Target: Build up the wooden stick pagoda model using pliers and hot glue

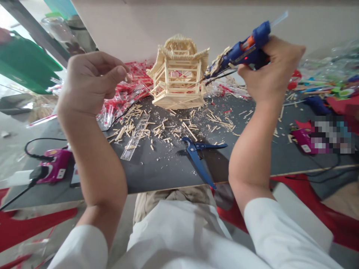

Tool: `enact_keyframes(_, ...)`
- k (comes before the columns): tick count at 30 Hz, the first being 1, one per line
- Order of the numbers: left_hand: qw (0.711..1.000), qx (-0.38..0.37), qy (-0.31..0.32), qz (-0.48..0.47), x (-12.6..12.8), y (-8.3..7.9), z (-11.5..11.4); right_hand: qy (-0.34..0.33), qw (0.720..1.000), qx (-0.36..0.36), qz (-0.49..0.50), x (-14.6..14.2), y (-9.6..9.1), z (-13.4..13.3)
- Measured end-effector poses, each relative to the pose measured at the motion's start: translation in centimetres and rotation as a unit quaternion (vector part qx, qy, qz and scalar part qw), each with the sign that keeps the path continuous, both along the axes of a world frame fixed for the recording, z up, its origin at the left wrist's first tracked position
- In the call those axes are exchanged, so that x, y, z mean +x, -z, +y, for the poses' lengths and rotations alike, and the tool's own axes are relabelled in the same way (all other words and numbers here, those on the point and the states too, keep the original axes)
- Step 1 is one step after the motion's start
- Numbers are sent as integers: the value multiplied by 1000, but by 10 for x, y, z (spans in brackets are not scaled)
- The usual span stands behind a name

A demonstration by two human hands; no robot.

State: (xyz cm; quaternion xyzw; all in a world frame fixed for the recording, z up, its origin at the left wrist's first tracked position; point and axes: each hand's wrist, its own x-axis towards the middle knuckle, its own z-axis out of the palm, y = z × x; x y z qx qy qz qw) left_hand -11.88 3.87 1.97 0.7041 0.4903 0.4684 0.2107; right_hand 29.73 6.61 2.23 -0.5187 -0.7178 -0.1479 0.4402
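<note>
My right hand (266,74) grips a blue hot glue gun (238,54), a clear glue stick poking out of its back and a small red light lit. Its nozzle, crusted with debris, reaches the right side of a small pavilion-like house model (183,84) built from thin wooden sticks. Left of the model, my left hand (89,82) is raised with its fingers pinched together; a tiny pale bit shows at the fingertips, too small to name. Below the model lie a blue ratchet cutter (198,158) and a clear plastic ruler (136,138).
Cut wooden stick pieces (165,132) litter the dark table (157,172). Red and clear plastic packets (131,84) are heaped behind my left hand. A purple power strip (54,164) with black cords sits at left; another purple strip (304,141) lies at right.
</note>
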Motion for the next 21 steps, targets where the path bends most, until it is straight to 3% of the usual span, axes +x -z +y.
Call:
enact_keyframes(3,998,14,27,-55,4,-3,-4,21,999,-27,-6,-1,-2,-2)
enact_keyframes(7,998,3,16,-53,8,-5,-6,40,998,-47,-9,-1,-2,-2)
enact_keyframes(14,995,-13,65,-73,14,-3,-3,-26,999,-4,46,1,2,1)
enact_keyframes(21,996,-9,79,-31,25,-2,-2,-5,999,-7,48,1,3,4)
